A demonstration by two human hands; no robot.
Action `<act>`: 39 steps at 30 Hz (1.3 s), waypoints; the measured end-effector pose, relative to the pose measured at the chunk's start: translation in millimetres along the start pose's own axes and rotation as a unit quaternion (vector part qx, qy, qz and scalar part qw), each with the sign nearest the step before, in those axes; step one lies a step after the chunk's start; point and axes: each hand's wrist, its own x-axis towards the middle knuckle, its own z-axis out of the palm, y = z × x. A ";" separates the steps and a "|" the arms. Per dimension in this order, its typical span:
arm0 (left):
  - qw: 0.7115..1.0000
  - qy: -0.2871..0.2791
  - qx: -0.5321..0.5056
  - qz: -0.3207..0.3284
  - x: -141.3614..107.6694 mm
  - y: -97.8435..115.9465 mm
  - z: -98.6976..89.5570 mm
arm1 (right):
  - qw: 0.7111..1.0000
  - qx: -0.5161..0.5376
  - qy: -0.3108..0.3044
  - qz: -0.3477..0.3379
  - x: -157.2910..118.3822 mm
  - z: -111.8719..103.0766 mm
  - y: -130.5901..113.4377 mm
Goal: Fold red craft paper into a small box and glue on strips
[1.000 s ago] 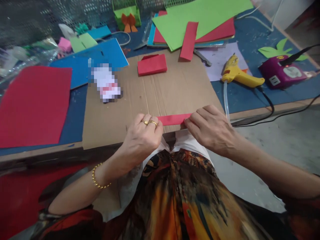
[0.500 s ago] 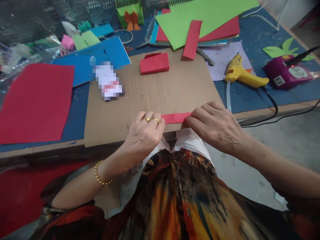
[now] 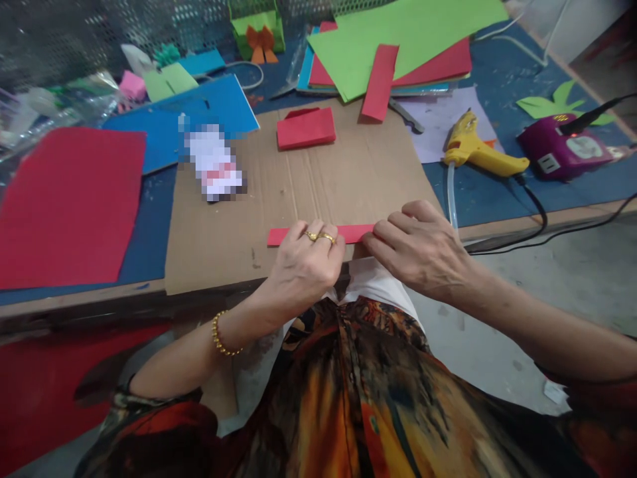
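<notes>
A narrow red strip (image 3: 355, 233) lies along the near edge of the brown cardboard (image 3: 223, 232). My left hand (image 3: 311, 262) is closed on it, fingers curled, and the strip's left end sticks out beyond the hand. My right hand (image 3: 418, 249) pinches the strip near its right end, which the fingers hide. Beyond my hands, a folded red piece (image 3: 306, 129) rests on the cardboard. Another red strip (image 3: 379, 83) lies at its far right edge, over a large green sheet (image 3: 418, 33).
At the right are a yellow glue gun (image 3: 485, 149), a purple power box (image 3: 567, 146) and black cables. Scissors (image 3: 407, 116) lie by the lilac sheet. A red sheet (image 3: 70, 206), a blue board (image 3: 169, 116) and a blurred-out object (image 3: 213, 162) are at the left.
My left hand has slid right along the strip, closer to my right hand, uncovering the strip's left end. My right hand has stayed at the right end. The view has shifted slightly.
</notes>
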 end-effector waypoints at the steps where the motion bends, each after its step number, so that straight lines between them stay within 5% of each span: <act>1: 1.000 -0.002 0.000 -0.008 0.2 0.2 0.0 | 1.000 0.012 -0.011 0.004 -0.2 0.1 1.2; 9: 0.998 0.003 -0.047 -0.049 -4.5 -7.1 8.1 | 0.997 0.073 -0.007 0.040 -1.6 9.4 5.3; 17: 0.969 -0.067 -0.183 -0.154 -7.4 -18.0 14.9 | 0.976 0.170 -0.045 0.131 0.2 18.5 8.0; 39: 0.941 -0.123 -0.235 -0.208 -1.0 -24.9 13.1 | 0.942 0.265 -0.048 0.201 -1.8 23.1 12.0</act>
